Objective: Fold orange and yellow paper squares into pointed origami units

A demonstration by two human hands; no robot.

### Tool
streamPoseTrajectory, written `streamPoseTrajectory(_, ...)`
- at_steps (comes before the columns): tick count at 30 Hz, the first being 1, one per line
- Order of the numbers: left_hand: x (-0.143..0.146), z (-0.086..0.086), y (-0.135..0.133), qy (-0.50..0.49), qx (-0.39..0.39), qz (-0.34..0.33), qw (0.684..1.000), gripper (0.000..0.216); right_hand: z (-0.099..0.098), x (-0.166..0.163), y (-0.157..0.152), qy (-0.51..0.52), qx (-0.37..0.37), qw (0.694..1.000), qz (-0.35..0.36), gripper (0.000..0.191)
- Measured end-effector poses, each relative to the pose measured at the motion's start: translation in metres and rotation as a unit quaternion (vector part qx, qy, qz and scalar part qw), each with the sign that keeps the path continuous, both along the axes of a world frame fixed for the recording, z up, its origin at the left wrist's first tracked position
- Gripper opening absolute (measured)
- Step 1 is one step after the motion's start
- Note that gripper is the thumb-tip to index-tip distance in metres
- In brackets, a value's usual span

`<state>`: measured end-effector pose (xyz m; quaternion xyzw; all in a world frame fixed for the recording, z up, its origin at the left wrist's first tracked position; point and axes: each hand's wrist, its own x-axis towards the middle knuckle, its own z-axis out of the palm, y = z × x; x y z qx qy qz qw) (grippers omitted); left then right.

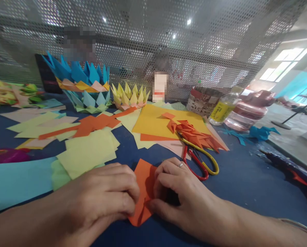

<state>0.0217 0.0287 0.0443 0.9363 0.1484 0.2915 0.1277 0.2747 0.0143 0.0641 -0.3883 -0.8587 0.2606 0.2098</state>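
Both my hands press on a small orange paper piece (143,178) lying on the dark blue table (236,178) close to me. My left hand (102,195) has its fingers curled and pinches the paper's left edge. Fingers bent, my right hand (176,187) holds the right side; it wears a ring. The paper is partly folded, with a point sticking out toward me. Beyond my right hand lie scissors (200,161) with red and yellow handles, next to a pile of folded orange paper pieces (194,135).
Loose yellow, orange, pink and light blue sheets (89,151) cover the table's left and middle. A blue paper crown (80,80) and a yellow one (129,96) stand at the back before a perforated metal screen. A woven basket (203,99), a bottle (224,108) and a glue gun (290,168) sit right.
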Motion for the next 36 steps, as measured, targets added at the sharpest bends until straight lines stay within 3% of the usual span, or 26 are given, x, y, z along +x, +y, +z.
streamPoseTrajectory(3,-0.005,0.003,0.005,0.029,-0.120,-0.023,0.992,0.025,0.000,0.000,0.001,0.009,0.005,1.000,0.002,0.029)
streamPoseTrajectory(5,-0.005,0.005,0.007,0.031,-0.144,-0.018,0.989,0.027,-0.001,0.000,0.001,0.014,0.012,1.000,0.003,0.028)
streamPoseTrajectory(11,0.009,-0.001,0.002,-0.005,-0.149,0.058,0.987,0.023,-0.002,0.001,-0.001,0.014,0.011,1.000,0.002,0.027)
streamPoseTrajectory(17,0.013,-0.009,-0.001,0.018,-0.133,0.065,0.989,0.021,-0.002,-0.001,0.000,0.005,0.008,1.000,-0.004,0.027)
streamPoseTrajectory(23,0.011,-0.013,-0.009,-0.002,-0.009,0.159,0.987,0.008,0.000,0.001,0.001,-0.025,0.002,1.000,-0.011,0.025)
streamPoseTrajectory(29,0.019,-0.014,-0.021,-0.041,0.151,0.138,0.978,0.033,0.002,-0.001,-0.001,-0.010,-0.001,1.000,-0.013,0.027)
streamPoseTrajectory(36,0.025,-0.032,-0.030,-0.088,0.236,0.171,0.953,0.025,0.002,-0.004,-0.002,0.000,-0.005,1.000,-0.021,0.030)
